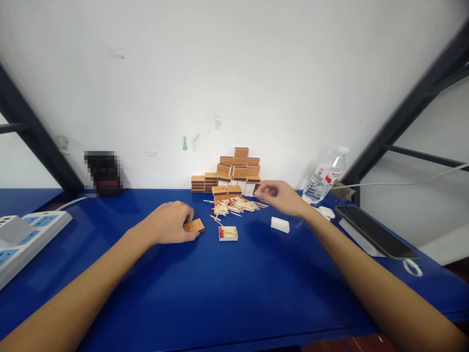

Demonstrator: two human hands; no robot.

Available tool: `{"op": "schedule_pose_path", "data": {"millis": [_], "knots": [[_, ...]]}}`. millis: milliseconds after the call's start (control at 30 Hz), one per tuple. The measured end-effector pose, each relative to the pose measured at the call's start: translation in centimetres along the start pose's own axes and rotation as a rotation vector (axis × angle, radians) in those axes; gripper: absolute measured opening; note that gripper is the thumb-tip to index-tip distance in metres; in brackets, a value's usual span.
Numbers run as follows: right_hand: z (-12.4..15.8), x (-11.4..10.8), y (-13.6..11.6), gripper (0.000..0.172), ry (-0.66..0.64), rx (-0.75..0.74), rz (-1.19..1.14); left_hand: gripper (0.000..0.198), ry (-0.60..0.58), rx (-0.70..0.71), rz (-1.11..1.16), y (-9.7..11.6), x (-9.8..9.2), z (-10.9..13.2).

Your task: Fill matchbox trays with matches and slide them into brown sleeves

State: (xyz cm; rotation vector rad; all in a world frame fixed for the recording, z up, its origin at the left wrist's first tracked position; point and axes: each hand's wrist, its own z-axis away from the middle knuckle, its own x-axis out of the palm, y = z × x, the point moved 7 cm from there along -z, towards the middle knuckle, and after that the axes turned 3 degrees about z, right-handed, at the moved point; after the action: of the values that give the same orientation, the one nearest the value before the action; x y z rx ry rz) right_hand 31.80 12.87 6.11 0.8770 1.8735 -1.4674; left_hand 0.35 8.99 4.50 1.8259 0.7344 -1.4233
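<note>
Tabletop (205, 298), smooth, glossy blue, comes nearest, and on it a shallow white tray (228, 236) lies between the two hands, its long side running left to right. Red-headed matches rest inside along that same axis, heads toward the left. The left hand (169, 223) is the nearer one, just left of the tray; its thumb and fingers are drawn in narrow around a small orange-brown matchbox (194, 225) of printed card, slightly skewed. Right of the tray, well apart from it, sits a plain white block-like box (280, 225), flat-faced and sharp-edged. Beyond the tray spreads a loose heap of matches (236, 206), thin pale wooden sticks crossing at all angles. The right hand (284, 196) hangs at the heap's right end, fingers curled close together; blur hides whether they pinch a match, so I cannot tell. Behind the heap rises a stepped stack of matchboxes (240, 172), crisp rectangular card with dark side strips. To its right, a clear ribbed plastic bottle (325, 176) leans near the matte white wall (234, 73).
</note>
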Motion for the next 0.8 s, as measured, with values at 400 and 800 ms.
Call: {"op": "schedule_pose_path", "data": {"millis": [400,800], "knots": [[5.4,6.9,-5.6,0.028,-0.365,-0.468,-0.012,0.032,0.002,0.055,0.195,1.1,0.7,-0.7],[5.7,6.0,-5.7,0.034,-0.452,-0.368,-0.246,0.037,0.029,0.203,0.403,2.2,1.6,-0.9]]}}
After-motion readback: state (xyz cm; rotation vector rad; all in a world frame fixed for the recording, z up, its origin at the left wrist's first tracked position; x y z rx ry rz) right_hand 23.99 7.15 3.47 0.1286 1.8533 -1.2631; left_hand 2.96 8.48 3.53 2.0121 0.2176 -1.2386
